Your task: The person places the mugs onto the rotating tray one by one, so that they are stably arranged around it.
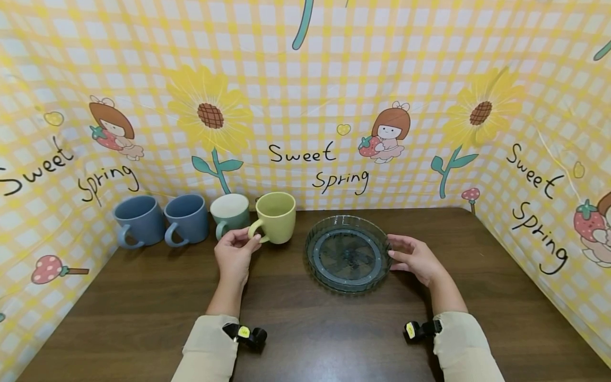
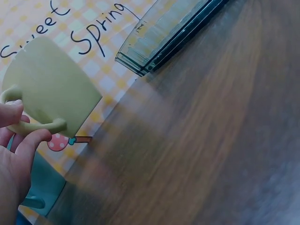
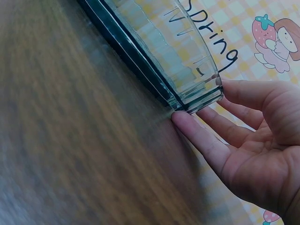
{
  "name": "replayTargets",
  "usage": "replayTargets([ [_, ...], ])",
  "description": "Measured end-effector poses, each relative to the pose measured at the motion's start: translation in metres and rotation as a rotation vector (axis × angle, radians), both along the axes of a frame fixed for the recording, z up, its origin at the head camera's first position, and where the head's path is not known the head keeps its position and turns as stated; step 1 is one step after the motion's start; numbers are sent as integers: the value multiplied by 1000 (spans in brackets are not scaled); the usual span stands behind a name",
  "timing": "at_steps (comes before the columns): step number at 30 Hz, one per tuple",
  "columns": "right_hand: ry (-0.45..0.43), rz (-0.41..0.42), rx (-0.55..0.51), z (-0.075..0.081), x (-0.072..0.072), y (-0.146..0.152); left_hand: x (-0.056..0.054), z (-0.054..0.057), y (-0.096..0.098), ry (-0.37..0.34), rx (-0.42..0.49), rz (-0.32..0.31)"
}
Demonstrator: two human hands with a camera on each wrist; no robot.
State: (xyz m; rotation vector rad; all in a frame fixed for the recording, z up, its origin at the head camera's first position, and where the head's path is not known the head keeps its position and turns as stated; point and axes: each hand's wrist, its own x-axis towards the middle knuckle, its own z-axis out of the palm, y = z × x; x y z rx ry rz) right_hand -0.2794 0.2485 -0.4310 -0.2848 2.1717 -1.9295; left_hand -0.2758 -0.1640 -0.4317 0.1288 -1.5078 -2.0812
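Observation:
My left hand (image 1: 235, 255) pinches the handle of a yellow-green mug (image 1: 278, 216) between thumb and fingers. The mug is upright, its side and handle turned to the left wrist camera. Right of it sits a round see-through dark tray (image 1: 348, 284) with a ribbed wall and a ring pattern in its bottom. At the tray's right side, my right hand (image 1: 417, 260) grips the edge. Seen from the right wrist, the thumb (image 3: 197, 136) is at the lower edge and the index finger (image 3: 248, 92) against the wall near the rim.
Left of the yellow-green mug stand a green mug (image 1: 236, 215) with a pale inside and two blue mugs, one (image 1: 188, 217) beside the other (image 1: 140, 220). All stand along the back of the brown wooden table (image 1: 305, 339). A yellow checked cloth (image 1: 305, 106) hangs behind and at both sides.

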Motion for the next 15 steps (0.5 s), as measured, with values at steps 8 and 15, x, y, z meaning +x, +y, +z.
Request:
replayTargets([
  [8,-5,-1,-5,-2,0,0,4,9,6,9,0,-24],
  [15,-3,-5,2,0,0,-1,5,13,15,31,7,-52],
])
